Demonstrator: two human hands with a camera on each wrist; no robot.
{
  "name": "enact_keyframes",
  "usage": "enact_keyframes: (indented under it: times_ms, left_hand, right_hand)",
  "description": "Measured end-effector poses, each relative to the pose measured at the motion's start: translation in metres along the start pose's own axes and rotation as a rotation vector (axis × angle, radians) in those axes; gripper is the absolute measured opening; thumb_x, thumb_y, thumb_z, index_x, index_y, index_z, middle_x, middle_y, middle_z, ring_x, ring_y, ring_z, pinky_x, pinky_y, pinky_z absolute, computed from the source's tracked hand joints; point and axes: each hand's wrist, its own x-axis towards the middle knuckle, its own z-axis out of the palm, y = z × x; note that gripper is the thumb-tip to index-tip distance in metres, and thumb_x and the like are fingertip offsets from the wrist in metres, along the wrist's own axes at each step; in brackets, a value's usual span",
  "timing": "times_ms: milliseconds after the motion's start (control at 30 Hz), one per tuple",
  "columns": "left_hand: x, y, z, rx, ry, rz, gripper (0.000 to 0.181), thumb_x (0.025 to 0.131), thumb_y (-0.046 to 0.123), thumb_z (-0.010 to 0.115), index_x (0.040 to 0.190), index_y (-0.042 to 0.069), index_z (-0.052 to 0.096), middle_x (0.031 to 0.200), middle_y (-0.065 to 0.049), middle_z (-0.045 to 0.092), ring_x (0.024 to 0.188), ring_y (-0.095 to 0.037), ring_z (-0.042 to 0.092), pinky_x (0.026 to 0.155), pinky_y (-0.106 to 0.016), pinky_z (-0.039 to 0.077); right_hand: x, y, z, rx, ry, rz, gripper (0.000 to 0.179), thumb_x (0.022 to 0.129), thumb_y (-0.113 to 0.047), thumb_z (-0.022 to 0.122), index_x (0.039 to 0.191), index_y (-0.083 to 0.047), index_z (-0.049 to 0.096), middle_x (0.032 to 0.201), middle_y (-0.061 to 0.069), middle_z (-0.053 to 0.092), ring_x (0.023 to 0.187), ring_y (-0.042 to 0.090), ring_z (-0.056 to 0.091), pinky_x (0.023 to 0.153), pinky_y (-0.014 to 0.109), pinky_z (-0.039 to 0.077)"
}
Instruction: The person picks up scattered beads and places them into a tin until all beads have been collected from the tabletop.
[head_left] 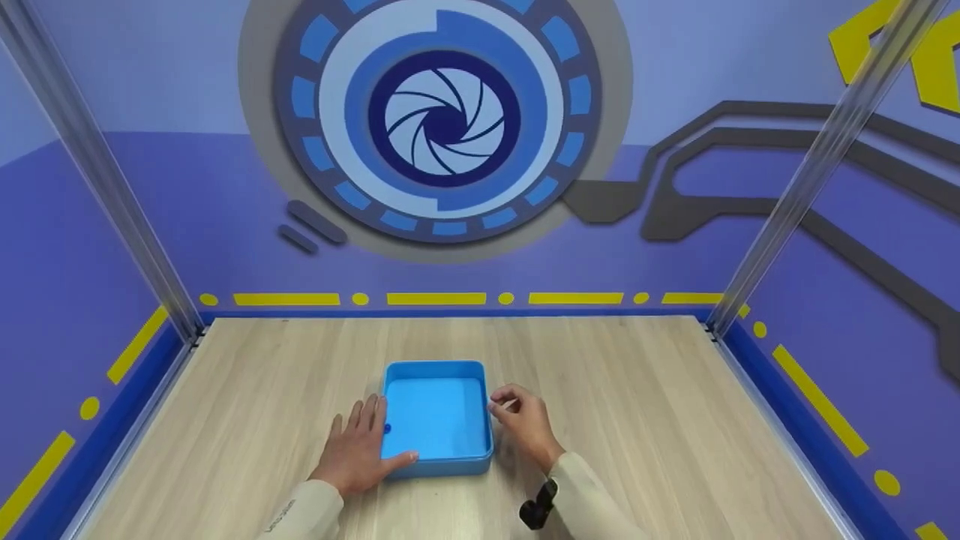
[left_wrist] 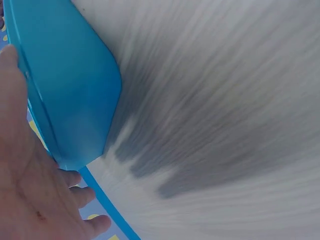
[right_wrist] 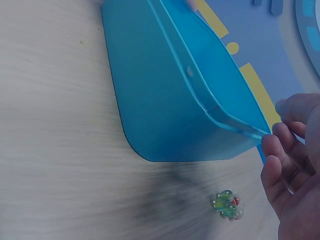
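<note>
A square light-blue box (head_left: pixel 436 466), open at the top, sits on the wooden table. Against its left wall my left hand (head_left: pixel 354 450) rests with fingers extended, thumb over the front rim. A small dark-blue round bead (head_left: pixel 387 428) shows inside the box, beside that hand. My right hand (head_left: pixel 526 422) is at the right rim, fingers bent and thumb and index tips close together; I cannot tell if they pinch something small. In the right wrist view, a little cluster of clear, green and red beads (right_wrist: pixel 227 205) lies on the table near the box and below the right hand's fingers (right_wrist: pixel 272 182).
The pale wooden table (head_left: pixel 637 420) is bounded by a purple-blue back wall (head_left: pixel 210 225) and side walls with yellow markings. Metal posts (head_left: pixel 795 180) rise at both back corners. A black strap device (head_left: pixel 538 506) is on the right sleeve.
</note>
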Motion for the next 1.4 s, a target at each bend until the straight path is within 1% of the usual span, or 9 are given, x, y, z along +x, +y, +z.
enact_keyframes:
  times_ms: [200, 333, 533, 667, 800, 967, 1100, 1200, 1400]
  left_hand:
    - [-0.003, -0.001, 0.002, -0.004, 0.016, 0.002, 0.11, 0.077, 0.079, 0.052, 0.153, 0.006, 0.022, 0.16, -0.016, 0.022, 0.147, -0.04, 0.022, 0.113, -0.068, 0.015]
    - [-0.004, -0.003, 0.005, -0.012, 0.034, -0.005, 0.109, 0.078, 0.08, 0.05, 0.154, 0.007, 0.021, 0.161, -0.015, 0.022, 0.147, -0.04, 0.022, 0.113, -0.068, 0.015]
    - [-0.004, -0.004, 0.011, -0.015, 0.094, 0.008, 0.103, 0.082, 0.077, 0.049, 0.154, 0.008, 0.024, 0.161, -0.013, 0.022, 0.148, -0.039, 0.019, 0.114, -0.067, 0.014]
    - [-0.003, -0.005, 0.014, -0.011, 0.128, 0.016, 0.104, 0.081, 0.077, 0.05, 0.153, 0.007, 0.025, 0.161, -0.013, 0.023, 0.148, -0.038, 0.019, 0.114, -0.067, 0.015]
    - [-0.003, -0.004, 0.014, -0.019, 0.137, 0.016, 0.108, 0.078, 0.079, 0.051, 0.153, 0.006, 0.023, 0.161, -0.014, 0.022, 0.148, -0.038, 0.019, 0.114, -0.066, 0.015]
    - [-0.003, -0.003, 0.012, -0.027, 0.131, 0.019, 0.113, 0.076, 0.081, 0.051, 0.154, 0.005, 0.021, 0.161, -0.014, 0.02, 0.149, -0.038, 0.018, 0.114, -0.066, 0.016]
    - [-0.004, -0.002, 0.012, -0.015, 0.121, 0.015, 0.115, 0.075, 0.083, 0.05, 0.154, 0.006, 0.02, 0.162, -0.013, 0.019, 0.149, -0.037, 0.018, 0.115, -0.064, 0.016]
    - [-0.004, -0.002, 0.012, -0.014, 0.124, 0.019, 0.114, 0.074, 0.082, 0.052, 0.154, 0.006, 0.021, 0.162, -0.014, 0.019, 0.149, -0.037, 0.017, 0.115, -0.064, 0.015]
    - [-0.002, -0.003, 0.014, 0.022, 0.151, 0.038, 0.112, 0.075, 0.081, 0.053, 0.153, 0.005, 0.025, 0.161, -0.015, 0.021, 0.149, -0.037, 0.017, 0.115, -0.065, 0.014]
  right_hand:
    - [0.0, 0.004, -0.004, -0.004, -0.002, -0.022, 0.008, 0.091, -0.011, 0.065, 0.099, -0.012, 0.065, 0.096, 0.003, 0.063, 0.083, 0.016, 0.054, 0.067, 0.023, 0.047]
    - [-0.001, 0.005, -0.008, 0.019, -0.02, -0.032, 0.009, 0.091, -0.012, 0.064, 0.101, -0.01, 0.065, 0.097, 0.004, 0.063, 0.083, 0.016, 0.054, 0.067, 0.023, 0.047]
    - [-0.002, 0.007, -0.01, 0.023, -0.012, -0.014, 0.009, 0.092, -0.012, 0.064, 0.101, -0.013, 0.064, 0.096, 0.003, 0.062, 0.084, 0.017, 0.053, 0.068, 0.024, 0.047]
    - [-0.001, 0.009, -0.011, 0.014, -0.016, -0.027, 0.009, 0.092, -0.012, 0.063, 0.101, -0.012, 0.064, 0.096, 0.004, 0.063, 0.083, 0.016, 0.055, 0.068, 0.023, 0.048]
    - [0.0, 0.012, -0.014, 0.027, -0.01, -0.044, 0.009, 0.092, -0.01, 0.064, 0.101, -0.01, 0.064, 0.096, 0.005, 0.064, 0.082, 0.016, 0.055, 0.067, 0.023, 0.049]
    - [0.0, 0.017, -0.019, 0.034, -0.008, -0.039, 0.012, 0.092, -0.01, 0.064, 0.103, -0.007, 0.065, 0.095, 0.004, 0.064, 0.082, 0.016, 0.055, 0.067, 0.022, 0.048]
    - [0.0, 0.02, -0.022, 0.025, -0.003, -0.051, 0.015, 0.091, -0.01, 0.064, 0.105, -0.004, 0.065, 0.095, 0.005, 0.064, 0.082, 0.016, 0.053, 0.067, 0.022, 0.046]
    - [-0.001, 0.022, -0.023, 0.002, 0.012, -0.065, 0.014, 0.091, -0.009, 0.064, 0.104, -0.003, 0.066, 0.094, 0.005, 0.065, 0.081, 0.015, 0.052, 0.067, 0.022, 0.045]
    - [-0.002, 0.023, -0.024, 0.003, 0.018, -0.039, 0.013, 0.091, -0.009, 0.064, 0.102, -0.005, 0.066, 0.095, 0.004, 0.065, 0.082, 0.017, 0.054, 0.066, 0.021, 0.045]
